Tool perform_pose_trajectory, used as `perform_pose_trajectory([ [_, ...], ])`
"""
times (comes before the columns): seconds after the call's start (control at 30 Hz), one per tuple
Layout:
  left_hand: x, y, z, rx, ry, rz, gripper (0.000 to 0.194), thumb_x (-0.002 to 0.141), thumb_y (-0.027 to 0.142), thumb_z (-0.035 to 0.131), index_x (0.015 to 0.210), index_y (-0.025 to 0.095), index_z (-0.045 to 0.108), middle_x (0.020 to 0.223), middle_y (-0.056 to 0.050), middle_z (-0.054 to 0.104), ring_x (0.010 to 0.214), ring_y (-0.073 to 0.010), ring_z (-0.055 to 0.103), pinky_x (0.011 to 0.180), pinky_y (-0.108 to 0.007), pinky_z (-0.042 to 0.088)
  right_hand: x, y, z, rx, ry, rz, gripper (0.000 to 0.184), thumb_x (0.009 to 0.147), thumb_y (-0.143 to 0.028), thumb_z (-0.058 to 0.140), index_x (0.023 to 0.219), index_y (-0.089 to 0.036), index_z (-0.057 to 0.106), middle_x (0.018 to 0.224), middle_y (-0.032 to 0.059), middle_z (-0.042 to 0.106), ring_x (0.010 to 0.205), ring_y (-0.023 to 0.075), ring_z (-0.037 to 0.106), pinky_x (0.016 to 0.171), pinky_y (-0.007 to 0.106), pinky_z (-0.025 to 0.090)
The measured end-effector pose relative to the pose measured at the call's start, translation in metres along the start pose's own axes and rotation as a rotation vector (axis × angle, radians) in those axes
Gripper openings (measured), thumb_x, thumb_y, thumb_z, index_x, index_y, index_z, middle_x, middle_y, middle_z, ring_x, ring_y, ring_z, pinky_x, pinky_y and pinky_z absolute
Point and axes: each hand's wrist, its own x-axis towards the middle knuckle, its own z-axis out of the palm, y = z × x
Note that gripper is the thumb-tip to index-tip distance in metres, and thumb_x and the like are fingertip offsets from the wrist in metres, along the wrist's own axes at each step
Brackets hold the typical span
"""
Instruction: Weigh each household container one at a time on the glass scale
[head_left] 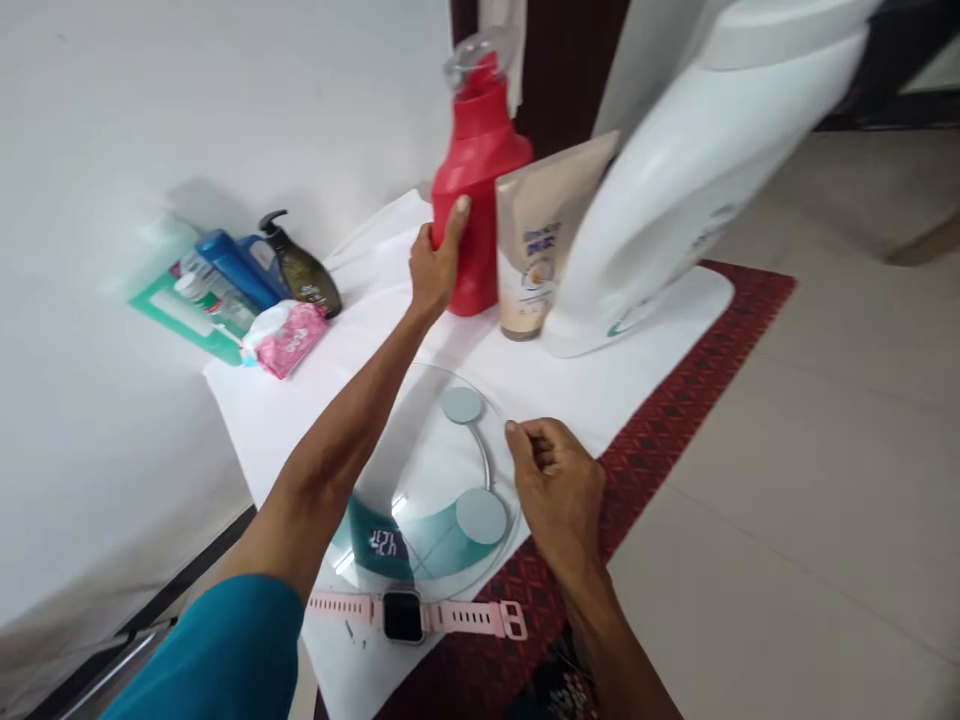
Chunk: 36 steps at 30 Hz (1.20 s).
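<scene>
My left hand (437, 265) reaches across the scale and is closed on the side of a red bottle (480, 165) with a clear cap, which stands at the back of the table. A beige squeeze tube (536, 250) and a large white bottle (675, 170) stand just right of it. My right hand (559, 485) is held with curled fingers by the right edge of a round glass bathroom scale (431, 460); I see nothing in it. The scale's display is lit. Below the scale lies a smartwatch (403, 616) with a pink strap.
At the left against the wall stand a dark pump bottle (307, 265), a blue bottle (236, 270), a green-and-white bottle (176, 300) and a pink packet (292, 340). A white cloth (262, 420) covers the table over a dark red patterned one (675, 430). Tiled floor (810, 480) lies right.
</scene>
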Motion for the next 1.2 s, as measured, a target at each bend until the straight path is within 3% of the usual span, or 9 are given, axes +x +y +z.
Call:
perform_pose_trajectory([
  [0.13,-0.029,0.004,-0.067,0.117,-0.002,0.038,0.051,0.094,0.062,0.084,0.113,0.021,0.060,0.119,-0.014,0.069,0.113,-0.0283,0.070,0.098,-0.046,0.055,0.002,-0.001,0.000,-0.026,-0.004,-0.002,0.036,0.094,-0.057,0.066,0.074,-0.027,0.063,0.072,0.0039,0.070,0.064,0.0233,0.063,0.067,0.038,0.044],
  [0.27,-0.059,0.005,-0.173,0.498,0.177,0.170,0.059,0.090,0.047,0.090,0.133,0.022,0.058,0.140,-0.017,0.064,0.133,-0.0340,0.062,0.116,-0.050,0.049,0.001,-0.005,0.000,-0.053,0.004,0.005,0.037,0.092,-0.058,0.065,0.072,-0.027,0.062,0.069,0.0028,0.068,0.060,0.0218,0.060,0.066,0.037,0.044],
  [0.33,-0.063,-0.001,-0.226,0.736,0.292,0.071,0.071,0.084,0.039,0.093,0.142,0.020,0.056,0.150,-0.021,0.058,0.145,-0.0394,0.054,0.126,-0.056,0.042,0.001,-0.006,0.000,-0.072,0.006,0.021,0.037,0.091,-0.058,0.064,0.072,-0.027,0.061,0.068,0.0020,0.067,0.059,0.0211,0.059,0.065,0.037,0.044],
  [0.4,-0.064,-0.011,-0.269,0.898,0.362,-0.126,0.089,0.075,0.036,0.097,0.149,0.018,0.052,0.156,-0.025,0.052,0.152,-0.0461,0.046,0.129,-0.065,0.036,0.001,-0.007,0.001,-0.092,0.010,0.032,0.037,0.091,-0.058,0.065,0.072,-0.027,0.062,0.067,0.0013,0.066,0.059,0.0207,0.058,0.065,0.036,0.045],
  [0.5,-0.063,-0.029,-0.307,0.942,0.270,-0.295,0.097,0.069,0.036,0.100,0.151,0.016,0.052,0.156,-0.027,0.049,0.153,-0.0490,0.045,0.129,-0.067,0.035,0.000,-0.007,0.002,-0.122,0.015,0.030,0.036,0.091,-0.058,0.065,0.073,-0.026,0.062,0.066,0.0008,0.065,0.058,0.0201,0.059,0.066,0.036,0.046],
  [0.67,-0.063,-0.050,-0.316,0.869,0.161,-0.242,0.101,0.062,0.046,0.104,0.145,0.014,0.056,0.149,-0.028,0.051,0.149,-0.0498,0.049,0.130,-0.064,0.038,0.000,-0.007,0.004,-0.126,0.017,0.023,0.035,0.091,-0.055,0.064,0.073,-0.026,0.062,0.062,-0.0016,0.060,0.054,0.0176,0.053,0.061,0.034,0.043],
  [0.9,-0.066,-0.050,-0.306,0.931,0.159,-0.438,0.094,0.057,0.047,0.106,0.130,0.015,0.057,0.142,-0.028,0.058,0.141,-0.0535,0.055,0.120,-0.069,0.046,0.000,-0.009,0.006,-0.103,0.028,0.003,0.035,0.090,-0.053,0.064,0.070,-0.025,0.060,0.059,-0.0024,0.057,0.052,0.0152,0.048,0.058,0.033,0.039],
  [1.07,-0.081,-0.042,-0.308,0.641,0.310,-0.440,0.064,0.065,0.041,0.098,0.111,0.020,0.059,0.107,-0.009,0.067,0.111,-0.0356,0.067,0.107,-0.053,0.055,0.000,-0.009,0.007,-0.061,0.023,-0.001,0.033,0.090,-0.052,0.064,0.071,-0.025,0.060,0.059,-0.0029,0.057,0.053,0.0153,0.047,0.062,0.034,0.041],
  [1.2,-0.107,-0.033,-0.314,0.279,0.431,-0.480,0.054,0.065,0.042,0.092,0.103,0.019,0.061,0.089,0.001,0.057,0.083,-0.0193,0.058,0.084,-0.038,0.058,0.000,-0.007,0.007,-0.051,0.017,-0.016,0.032,0.091,-0.050,0.064,0.071,-0.025,0.060,0.060,-0.0025,0.056,0.056,0.0164,0.049,0.064,0.034,0.041],
])
